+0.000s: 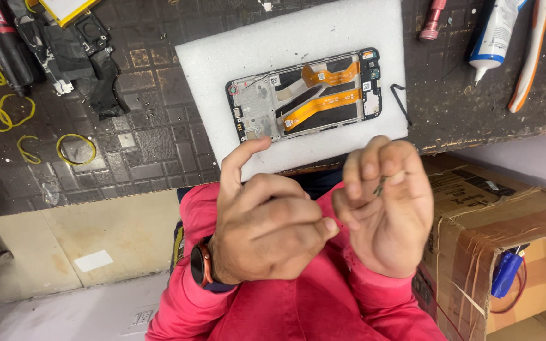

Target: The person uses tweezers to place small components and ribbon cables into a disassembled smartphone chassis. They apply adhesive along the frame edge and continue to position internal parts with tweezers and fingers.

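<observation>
Hands of 1 person in pink sleeves, seen from above and raised over the lap, clear of the dark workbench [146,158]. Left hand [266,230], with a watch [201,265] at the wrist, is loosely curled: index finger stretched toward the bench, the other fingers folded inward, nothing visibly held. Right hand [387,208] is closed in a pinch, its fingertips pressed on a small thin dark part [380,185], too small to identify. The 2 hands lie just beside each other, knuckles nearly touching.

Opened phone [304,95], back cover off, lies flat on a white foam pad [222,63] at the bench edge, beyond the fingertips and untouched; 2 orange ribbon cables [323,104] cross its frame. A thin black tool [401,101] rests at the pad's right edge.

On the bench: yellow rubber bands [74,148] at left, black phone parts [90,63] at upper left, a white glue tube with blue collar [494,35] and a pink cylindrical tool [433,20] at upper right. A taped cardboard box [494,233] stands at lower right, beside the right forearm.
</observation>
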